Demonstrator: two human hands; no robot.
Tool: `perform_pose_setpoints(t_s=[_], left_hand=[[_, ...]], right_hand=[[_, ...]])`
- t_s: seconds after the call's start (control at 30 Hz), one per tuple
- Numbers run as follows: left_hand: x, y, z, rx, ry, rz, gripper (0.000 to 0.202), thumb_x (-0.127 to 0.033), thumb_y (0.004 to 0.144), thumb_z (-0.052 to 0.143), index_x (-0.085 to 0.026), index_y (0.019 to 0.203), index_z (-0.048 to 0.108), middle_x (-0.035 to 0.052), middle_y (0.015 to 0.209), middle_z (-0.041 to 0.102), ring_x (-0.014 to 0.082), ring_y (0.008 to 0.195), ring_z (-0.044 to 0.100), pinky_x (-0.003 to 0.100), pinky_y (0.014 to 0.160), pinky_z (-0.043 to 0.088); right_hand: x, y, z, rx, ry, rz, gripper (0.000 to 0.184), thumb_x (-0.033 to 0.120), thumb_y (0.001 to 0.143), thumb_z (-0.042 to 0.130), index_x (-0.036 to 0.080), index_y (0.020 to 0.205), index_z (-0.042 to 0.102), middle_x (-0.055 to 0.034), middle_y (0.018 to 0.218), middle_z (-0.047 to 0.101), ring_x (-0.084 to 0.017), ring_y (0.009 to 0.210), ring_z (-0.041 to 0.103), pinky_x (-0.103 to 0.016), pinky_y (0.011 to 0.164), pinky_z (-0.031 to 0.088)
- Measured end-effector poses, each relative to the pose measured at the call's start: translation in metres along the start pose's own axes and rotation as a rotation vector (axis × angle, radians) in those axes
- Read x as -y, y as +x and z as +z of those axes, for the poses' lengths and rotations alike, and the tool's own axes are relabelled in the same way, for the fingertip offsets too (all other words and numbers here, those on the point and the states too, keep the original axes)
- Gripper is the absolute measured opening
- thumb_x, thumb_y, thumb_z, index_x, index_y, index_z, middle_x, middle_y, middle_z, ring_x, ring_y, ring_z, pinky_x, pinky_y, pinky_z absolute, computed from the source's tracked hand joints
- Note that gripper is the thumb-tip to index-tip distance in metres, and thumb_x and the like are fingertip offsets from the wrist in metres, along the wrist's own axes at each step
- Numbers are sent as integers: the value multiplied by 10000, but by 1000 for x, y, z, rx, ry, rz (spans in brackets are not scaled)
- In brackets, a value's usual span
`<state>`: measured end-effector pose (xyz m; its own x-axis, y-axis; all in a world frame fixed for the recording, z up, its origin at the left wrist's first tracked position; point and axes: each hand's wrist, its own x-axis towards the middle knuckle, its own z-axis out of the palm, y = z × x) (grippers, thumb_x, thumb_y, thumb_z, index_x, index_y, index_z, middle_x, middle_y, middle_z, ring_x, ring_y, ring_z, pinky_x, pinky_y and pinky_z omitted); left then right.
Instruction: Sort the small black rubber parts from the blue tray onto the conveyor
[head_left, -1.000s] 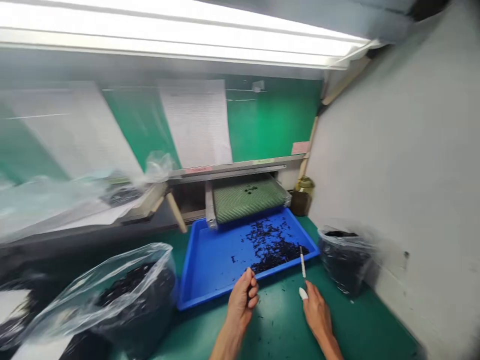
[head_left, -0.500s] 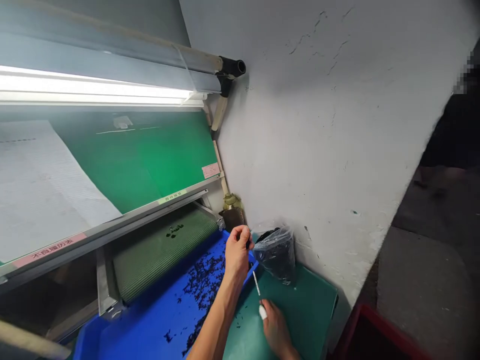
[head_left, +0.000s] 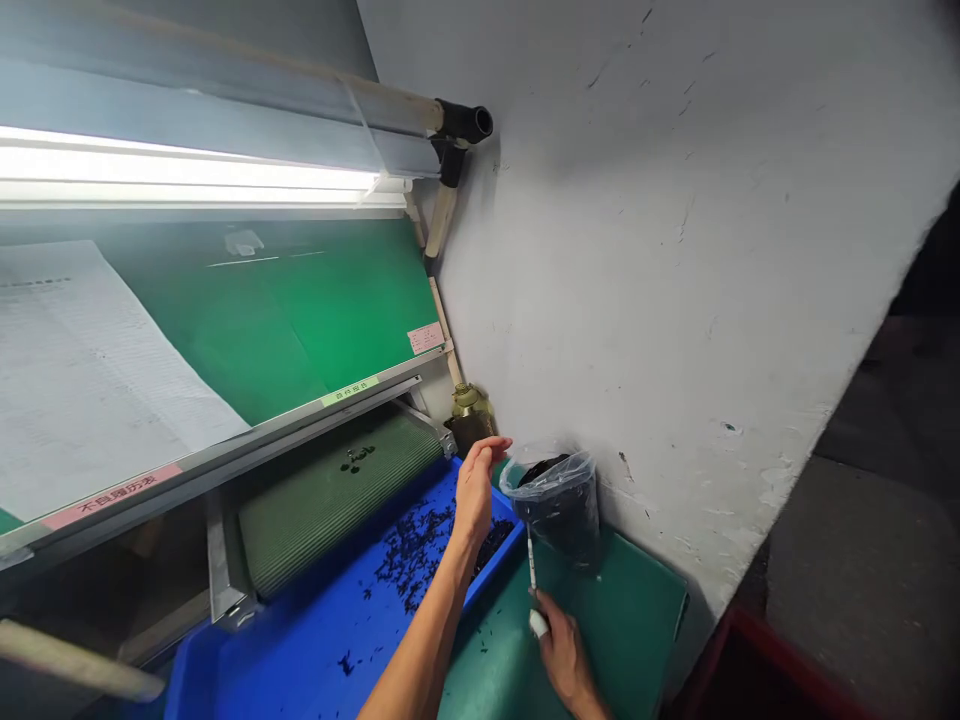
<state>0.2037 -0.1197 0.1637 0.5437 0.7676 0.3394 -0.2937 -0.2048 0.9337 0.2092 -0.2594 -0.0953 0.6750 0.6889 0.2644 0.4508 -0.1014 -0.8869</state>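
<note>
Beside the mouth of a clear plastic bag (head_left: 559, 490) full of small black pieces, my left hand (head_left: 478, 487) reaches over the far right corner of a blue tray (head_left: 300, 650). Its fingers point right, stretched out, and I see nothing in them. Small black pieces (head_left: 412, 545) lie scattered across the tray floor. Lower down, my right hand (head_left: 564, 645) grips a thin white stick (head_left: 532, 560) with dark marks, which points up at the bag. A white covering wraps one finger of that hand. The stick's far tip is at the bag's lower left side.
A green ribbed conveyor belt (head_left: 330, 510) carrying a few dark pieces ends above the tray. Behind the bag rises a white wall (head_left: 637, 330). A yellowish bottle (head_left: 471, 415) stands in the corner; a green surface (head_left: 630, 610) lies under the bag. A lit lamp (head_left: 187, 175) hangs above.
My left hand's fingers have gone from curled together to stretched out towards the bag. My right hand and the stick have shifted slightly; the stick now stands more upright. The view has shifted a little.
</note>
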Motion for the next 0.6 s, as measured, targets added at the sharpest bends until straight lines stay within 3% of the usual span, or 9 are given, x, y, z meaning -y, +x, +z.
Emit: perform_pose_setpoints(t_s=[0.13, 0.2, 0.3, 0.4, 0.53, 0.6], left_hand=[[25, -54, -51, -200, -52, -150, 328, -448, 818, 522, -168, 969, 602, 50, 879, 641, 128, 671, 551, 235, 577, 420], [39, -86, -71, -192, 26, -293, 391, -478, 794, 556, -156, 1014, 597, 60, 884, 646, 117, 624, 517, 224, 531, 380], [54, -123, -87, -68, 70, -444, 442, -514, 788, 558, -153, 1037, 605, 74, 920, 656, 112, 617, 509, 223, 524, 349], [56, -139, -96, 27, 24, -466, 417, -501, 796, 565, -153, 1022, 610, 57, 876, 655, 96, 598, 497, 220, 540, 335], [53, -140, -113, 4, -71, -495, 381, -448, 752, 646, -144, 977, 603, 32, 799, 640, 83, 576, 482, 215, 549, 333], [54, -138, -123, -23, -100, -500, 364, -439, 726, 674, -143, 926, 605, 21, 759, 633, 85, 571, 486, 211, 544, 329]], right_hand=[[21, -10, -14, 100, -19, 51, 419, 266, 810, 390, 203, 1169, 598, -58, 888, 708, -195, 787, 661, -307, 735, 539], [36, -14, -17, 195, -23, 25, 417, 272, 818, 388, 203, 1170, 599, -57, 888, 700, -191, 801, 648, -302, 754, 525], [59, -15, -16, 351, -13, -9, 421, 274, 818, 389, 195, 1178, 592, -55, 875, 693, -193, 819, 631, -309, 783, 504], [78, -12, -11, 501, 6, -32, 419, 257, 805, 389, 192, 1169, 586, -42, 820, 686, -192, 782, 620, -308, 762, 489], [96, -8, -4, 744, 107, -20, 453, 223, 819, 327, 178, 1223, 528, -15, 728, 659, -153, 600, 575, -274, 648, 478], [102, -2, -3, 801, 93, -21, 454, 208, 815, 319, 180, 1214, 533, -19, 750, 669, -153, 616, 583, -278, 672, 483]])
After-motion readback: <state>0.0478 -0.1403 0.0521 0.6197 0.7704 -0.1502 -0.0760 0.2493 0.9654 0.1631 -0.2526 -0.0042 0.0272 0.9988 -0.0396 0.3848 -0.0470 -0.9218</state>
